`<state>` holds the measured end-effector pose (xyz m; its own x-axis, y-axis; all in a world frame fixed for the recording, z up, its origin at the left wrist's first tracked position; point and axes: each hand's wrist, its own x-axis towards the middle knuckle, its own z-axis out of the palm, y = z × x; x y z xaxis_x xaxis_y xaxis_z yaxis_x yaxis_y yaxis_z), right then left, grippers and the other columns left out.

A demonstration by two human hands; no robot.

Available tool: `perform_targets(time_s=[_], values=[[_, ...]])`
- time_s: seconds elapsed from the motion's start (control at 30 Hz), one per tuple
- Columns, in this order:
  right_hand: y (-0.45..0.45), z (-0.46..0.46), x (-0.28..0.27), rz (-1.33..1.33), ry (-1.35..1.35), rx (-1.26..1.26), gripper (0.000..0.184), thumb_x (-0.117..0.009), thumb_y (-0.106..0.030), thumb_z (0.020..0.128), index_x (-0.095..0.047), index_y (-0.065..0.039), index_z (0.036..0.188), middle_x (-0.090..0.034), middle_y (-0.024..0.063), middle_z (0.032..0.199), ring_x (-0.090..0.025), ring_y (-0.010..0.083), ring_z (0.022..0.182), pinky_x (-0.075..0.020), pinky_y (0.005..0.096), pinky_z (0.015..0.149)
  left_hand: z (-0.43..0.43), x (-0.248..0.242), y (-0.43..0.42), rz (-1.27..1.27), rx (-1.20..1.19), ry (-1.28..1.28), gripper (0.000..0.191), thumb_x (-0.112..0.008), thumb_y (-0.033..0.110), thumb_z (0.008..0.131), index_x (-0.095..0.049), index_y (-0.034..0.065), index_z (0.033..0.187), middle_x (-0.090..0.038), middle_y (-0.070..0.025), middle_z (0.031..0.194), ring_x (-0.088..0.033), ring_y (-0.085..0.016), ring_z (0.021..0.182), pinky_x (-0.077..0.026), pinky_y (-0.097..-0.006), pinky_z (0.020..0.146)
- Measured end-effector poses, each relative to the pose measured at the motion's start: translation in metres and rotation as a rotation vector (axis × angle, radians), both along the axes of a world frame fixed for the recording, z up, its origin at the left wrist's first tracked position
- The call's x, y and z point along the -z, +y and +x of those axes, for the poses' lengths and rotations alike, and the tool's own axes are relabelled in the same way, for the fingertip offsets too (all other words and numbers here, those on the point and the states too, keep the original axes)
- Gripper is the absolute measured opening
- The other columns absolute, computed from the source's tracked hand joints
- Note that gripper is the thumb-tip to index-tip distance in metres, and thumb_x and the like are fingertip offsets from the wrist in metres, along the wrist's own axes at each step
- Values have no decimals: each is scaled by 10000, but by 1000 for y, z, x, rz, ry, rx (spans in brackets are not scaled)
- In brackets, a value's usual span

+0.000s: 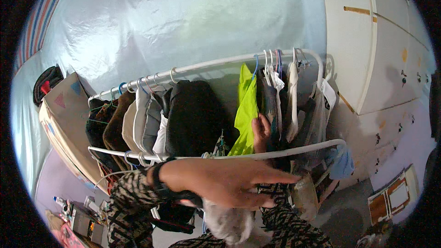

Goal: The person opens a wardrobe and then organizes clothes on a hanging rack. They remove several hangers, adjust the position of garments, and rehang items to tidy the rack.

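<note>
Across the lower middle of the head view my left hand (220,181) stretches to the right, above the front rail, its fingers apart and somewhat blurred; a black band circles the wrist. My right hand (262,131) reaches up between the two rails of a white clothes rack (220,62). It touches the right edge of a bright lime-green garment (246,110), which hangs on a blue hanger (255,66) on the back rail; whether the fingers grip the cloth cannot be told. Below my left hand is a white fluffy item (227,222), partly hidden.
Dark, brown and white clothes hang left, around a large black garment (193,120). More hangers and garments (293,100) crowd the right end. The front rail (293,151) crosses before me. A pale cabinet (396,69) stands right, a tall fabric-covered object (65,127) left.
</note>
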<state>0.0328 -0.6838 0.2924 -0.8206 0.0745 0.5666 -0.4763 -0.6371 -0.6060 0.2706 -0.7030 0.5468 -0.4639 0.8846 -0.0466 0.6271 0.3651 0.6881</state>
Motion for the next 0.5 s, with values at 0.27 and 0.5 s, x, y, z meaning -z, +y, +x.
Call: perform_targets(time_s=[0.27, 0.5], values=[[5, -22, -63, -43, -31, 149, 374, -710, -182, 963, -640, 24, 1266, -697, 53, 1042, -624, 116, 905, -505, 269, 826, 65, -8, -109, 2, -773, -88, 450, -621, 130, 1003, -526, 2, 1424, -641, -122, 1350, -579, -181, 1226, -447, -339, 1052], [33, -14, -64, 394, -40, 176, 317, -610, -177, 1016, -653, 46, 1237, -684, -11, 1060, -576, 61, 928, -475, 236, 836, 140, 22, -174, 172, -1063, -240, 434, -639, 147, 999, -554, 12, 1403, -645, -106, 1348, -565, -207, 1280, -422, -381, 1103]])
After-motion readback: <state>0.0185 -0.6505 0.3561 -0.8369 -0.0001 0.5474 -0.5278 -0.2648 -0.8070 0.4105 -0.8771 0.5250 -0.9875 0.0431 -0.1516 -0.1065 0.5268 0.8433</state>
